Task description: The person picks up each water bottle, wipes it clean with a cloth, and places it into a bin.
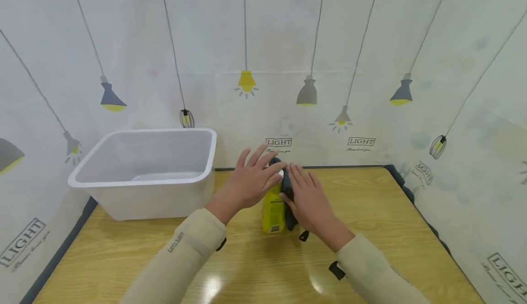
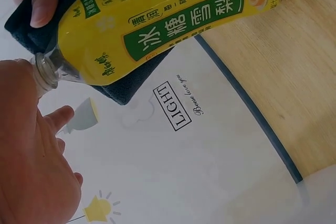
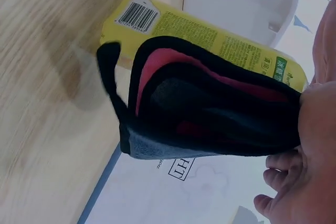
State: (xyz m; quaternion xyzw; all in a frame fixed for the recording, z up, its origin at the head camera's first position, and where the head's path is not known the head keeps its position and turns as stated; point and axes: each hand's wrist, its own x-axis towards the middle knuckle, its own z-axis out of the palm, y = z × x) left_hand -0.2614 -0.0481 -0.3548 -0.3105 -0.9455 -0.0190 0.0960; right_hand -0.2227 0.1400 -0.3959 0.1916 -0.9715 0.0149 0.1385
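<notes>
A yellow-labelled drink bottle (image 1: 273, 210) stands upright in the middle of the head view, its clear neck showing in the left wrist view. My left hand (image 1: 252, 181) pinches the bottle's neck between thumb and index finger; its other fingers spread out. Beside the bottle, my right hand (image 1: 309, 203) grips a folded dark cloth (image 3: 210, 114) with black edging, a pink inner side and a hanging loop (image 3: 109, 74). The cloth lies against the bottle's upper side. Whether the bottle's base touches the table cannot be told.
A deep white tub (image 1: 164, 201) sits on the wooden table (image 1: 370, 231) at the left. Behind the table rises a pale wall covering (image 1: 271, 29) printed with hanging lamps. Dark edging (image 1: 397, 176) runs along the table's back and right sides.
</notes>
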